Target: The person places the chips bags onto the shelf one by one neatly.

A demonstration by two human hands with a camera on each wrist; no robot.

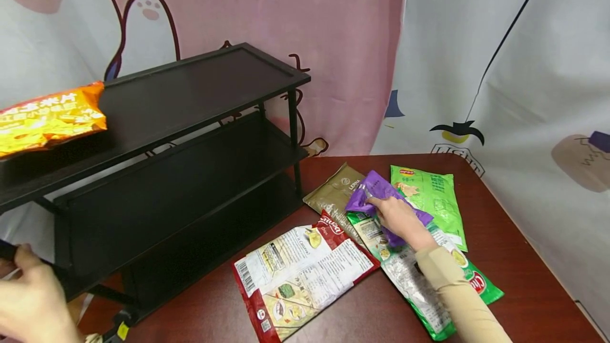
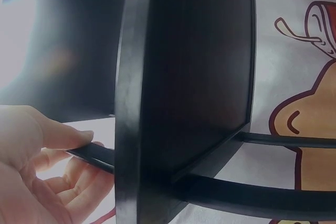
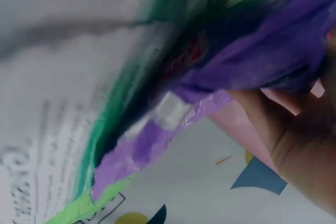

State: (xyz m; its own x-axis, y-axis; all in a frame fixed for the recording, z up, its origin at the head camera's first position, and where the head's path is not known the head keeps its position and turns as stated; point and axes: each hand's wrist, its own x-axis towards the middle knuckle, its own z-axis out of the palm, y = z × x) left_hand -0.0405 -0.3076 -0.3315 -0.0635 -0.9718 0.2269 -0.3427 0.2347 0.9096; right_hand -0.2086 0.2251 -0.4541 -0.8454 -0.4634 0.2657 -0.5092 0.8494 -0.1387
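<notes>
On the right of the head view, my right hand (image 1: pixel 399 218) pinches a purple snack bag (image 1: pixel 378 187), which lies over other bags. The right wrist view shows the thumb and fingers at the edge of this purple bag (image 3: pixel 252 59). Below it are a green-and-white chip bag (image 1: pixel 414 274) and a brown bag (image 1: pixel 335 195). At the lower left, my left hand (image 1: pixel 35 300) grips a black shelf post; in the left wrist view, thumb and fingers wrap round the post (image 2: pixel 97 157) beside a shelf board (image 2: pixel 199 77).
The black three-tier shelf (image 1: pixel 190 94) fills the left side. An orange snack bag (image 1: pixel 52 118) lies on its top board. On the table (image 1: pixel 529 279) are a red-and-white chip bag (image 1: pixel 305 274) and a light green bag (image 1: pixel 431 195). A printed curtain (image 1: pixel 333 41) hangs behind.
</notes>
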